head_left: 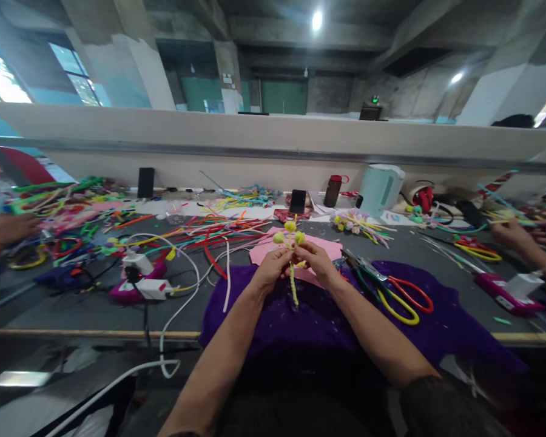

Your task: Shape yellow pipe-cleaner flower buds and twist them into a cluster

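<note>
Both hands meet above the purple cloth [273, 321] at the near edge of the table [73, 309]. The left hand [272, 268] and right hand [317, 262] each pinch the stem of a yellow pipe-cleaner flower [291, 243], held upright between them, its fuzzy buds above the fingers. A pink sheet [327, 249] lies just behind. Scissors [398, 297] with red and yellow handles rest on the cloth to the right.
</note>
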Demonstrator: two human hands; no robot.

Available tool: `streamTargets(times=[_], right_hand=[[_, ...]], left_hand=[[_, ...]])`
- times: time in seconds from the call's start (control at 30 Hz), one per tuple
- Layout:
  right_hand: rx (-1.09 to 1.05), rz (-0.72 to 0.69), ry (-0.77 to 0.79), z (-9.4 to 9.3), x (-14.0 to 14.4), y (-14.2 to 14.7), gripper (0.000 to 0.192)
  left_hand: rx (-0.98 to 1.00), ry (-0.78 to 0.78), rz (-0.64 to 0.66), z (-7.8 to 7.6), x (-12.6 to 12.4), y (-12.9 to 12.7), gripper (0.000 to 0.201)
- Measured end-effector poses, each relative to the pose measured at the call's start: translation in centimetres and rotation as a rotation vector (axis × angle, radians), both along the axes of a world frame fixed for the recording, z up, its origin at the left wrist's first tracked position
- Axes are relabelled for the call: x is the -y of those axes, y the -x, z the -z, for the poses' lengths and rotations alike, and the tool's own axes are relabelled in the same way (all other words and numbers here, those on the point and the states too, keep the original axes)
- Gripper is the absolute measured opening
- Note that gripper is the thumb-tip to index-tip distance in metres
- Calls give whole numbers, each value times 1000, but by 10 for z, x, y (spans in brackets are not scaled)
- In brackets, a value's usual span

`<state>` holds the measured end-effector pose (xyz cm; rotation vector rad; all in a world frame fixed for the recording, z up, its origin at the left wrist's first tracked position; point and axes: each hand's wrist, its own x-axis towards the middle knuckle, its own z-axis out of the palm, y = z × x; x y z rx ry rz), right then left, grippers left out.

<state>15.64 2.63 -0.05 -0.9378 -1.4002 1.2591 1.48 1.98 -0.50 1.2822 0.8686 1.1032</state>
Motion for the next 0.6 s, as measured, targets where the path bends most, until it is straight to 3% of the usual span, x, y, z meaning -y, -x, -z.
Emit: streamTargets(times=[0.1, 0.23, 0.47, 0.6], right_hand=[[-127, -35, 46, 5, -2, 5, 30], [-256, 27, 87, 10, -4, 8, 33], [-201, 93, -19, 0, 1, 5, 26], [-156, 18, -41, -1, 5, 8, 24]], left_hand=[[-62, -2, 43, -3, 5, -3, 23], [-87, 15, 70, -6, 9, -5, 17], [-12, 6, -165, -5, 4, -3, 30], [145, -2, -179, -5, 2, -2, 33]])
